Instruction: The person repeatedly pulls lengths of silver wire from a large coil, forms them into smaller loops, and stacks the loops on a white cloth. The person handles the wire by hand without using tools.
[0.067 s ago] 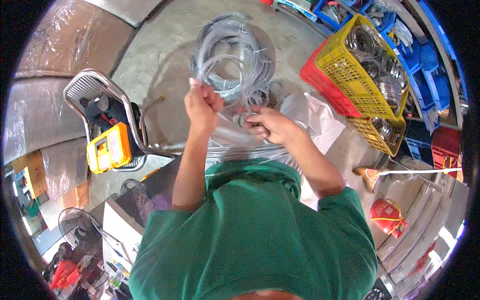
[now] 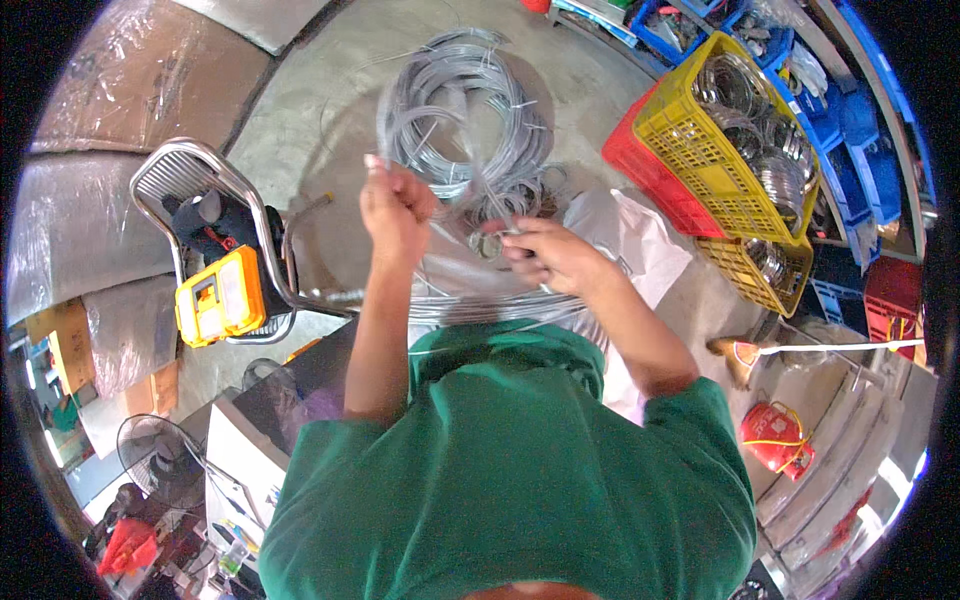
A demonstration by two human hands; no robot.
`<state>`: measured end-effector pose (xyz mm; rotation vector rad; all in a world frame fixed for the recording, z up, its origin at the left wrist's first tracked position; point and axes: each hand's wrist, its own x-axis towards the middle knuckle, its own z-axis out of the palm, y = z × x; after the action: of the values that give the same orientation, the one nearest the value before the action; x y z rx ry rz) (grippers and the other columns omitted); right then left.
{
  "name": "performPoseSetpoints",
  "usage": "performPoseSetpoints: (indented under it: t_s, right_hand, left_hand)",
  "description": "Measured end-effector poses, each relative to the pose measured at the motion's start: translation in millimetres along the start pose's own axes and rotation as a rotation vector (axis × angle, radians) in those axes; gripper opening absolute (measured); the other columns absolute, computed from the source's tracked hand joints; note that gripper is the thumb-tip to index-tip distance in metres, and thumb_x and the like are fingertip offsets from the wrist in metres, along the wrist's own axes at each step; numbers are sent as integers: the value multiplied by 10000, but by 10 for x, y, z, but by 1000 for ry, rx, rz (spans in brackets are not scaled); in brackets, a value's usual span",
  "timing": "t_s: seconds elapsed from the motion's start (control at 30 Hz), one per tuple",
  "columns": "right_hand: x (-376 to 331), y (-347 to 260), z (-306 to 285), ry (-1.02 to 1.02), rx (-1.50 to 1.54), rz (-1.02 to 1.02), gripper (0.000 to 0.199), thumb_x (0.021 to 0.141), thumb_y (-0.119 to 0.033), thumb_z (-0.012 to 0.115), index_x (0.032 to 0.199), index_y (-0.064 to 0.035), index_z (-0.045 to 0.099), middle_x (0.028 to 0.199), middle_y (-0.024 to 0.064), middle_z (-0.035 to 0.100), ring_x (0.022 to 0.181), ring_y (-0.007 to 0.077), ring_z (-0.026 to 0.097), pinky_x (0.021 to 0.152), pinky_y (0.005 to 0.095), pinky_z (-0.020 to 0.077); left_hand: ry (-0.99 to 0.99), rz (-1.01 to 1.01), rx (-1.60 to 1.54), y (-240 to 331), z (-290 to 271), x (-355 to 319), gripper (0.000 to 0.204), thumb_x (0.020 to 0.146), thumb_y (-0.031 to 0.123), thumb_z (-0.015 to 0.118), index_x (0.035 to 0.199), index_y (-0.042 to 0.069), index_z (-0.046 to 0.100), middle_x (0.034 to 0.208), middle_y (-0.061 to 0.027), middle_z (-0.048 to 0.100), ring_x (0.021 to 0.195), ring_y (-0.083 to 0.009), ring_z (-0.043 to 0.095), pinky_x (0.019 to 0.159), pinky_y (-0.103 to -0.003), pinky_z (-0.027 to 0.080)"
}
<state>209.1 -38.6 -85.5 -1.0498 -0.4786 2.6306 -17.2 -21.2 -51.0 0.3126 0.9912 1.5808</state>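
Note:
My left hand (image 2: 396,212) is closed, thumb up, on a loop of grey metal wire (image 2: 428,112) that arcs up and across to my right hand. Pinched fingers of my right hand (image 2: 552,255) grip the wire's other side; that part is blurred by motion. Beyond both hands a large coil of grey wire (image 2: 520,125) lies on the concrete floor, bound in places with short ties. Smaller wire rings (image 2: 518,195) sit at its near edge. Several long wire strands (image 2: 470,308) run across in front of my body, below my hands.
A metal-framed chair (image 2: 215,165) with a yellow case (image 2: 222,298) on it stands left. To the right are a white sheet (image 2: 640,240), a yellow crate (image 2: 690,130) of metal rings, a red crate (image 2: 650,165), a broom (image 2: 745,355) and a red canister (image 2: 775,435).
My left hand has shifted slightly left and down, and my right hand slightly right. The wire loop between them has swung a little left.

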Motion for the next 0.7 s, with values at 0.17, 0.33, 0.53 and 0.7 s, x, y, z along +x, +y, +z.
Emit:
performPoseSetpoints:
  t_s: [0.17,0.33,0.53,0.7]
  right_hand:
    - [-520,171,-432,669,-895,-379,440,1002,-452,523,982,-33,654,660,15,526,543,162,459,503,330,397]
    - [-1042,-93,-932,1164,-1595,-497,452,1001,-432,499,917,-17,656,774,262,634,764,457,625,670,526,488]
    - [-1565,-478,-1517,1487,-2027,-712,296,957,-365,584,888,-77,585,700,186,643,606,379,648,536,481,511]
    - [-1974,-723,-1821,1493,-2187,-714,229,927,-293,631,911,-67,599,782,138,653,676,347,651,601,458,516]
  left_hand:
    - [-68,-12,-171,794,-285,286,444,1047,442,417,694,176,382,574,75,207,458,-79,150,441,-279,151]
    - [-237,-205,-154,1090,-184,88,449,1048,443,418,677,194,373,559,87,190,438,-64,135,421,-263,132]
    - [-374,-286,212,1237,76,-580,508,1029,478,449,640,167,347,534,70,226,433,-76,185,417,-273,144]
    - [-346,-481,549,1361,127,-860,529,1048,458,415,639,123,393,559,58,297,474,-72,254,450,-271,196]
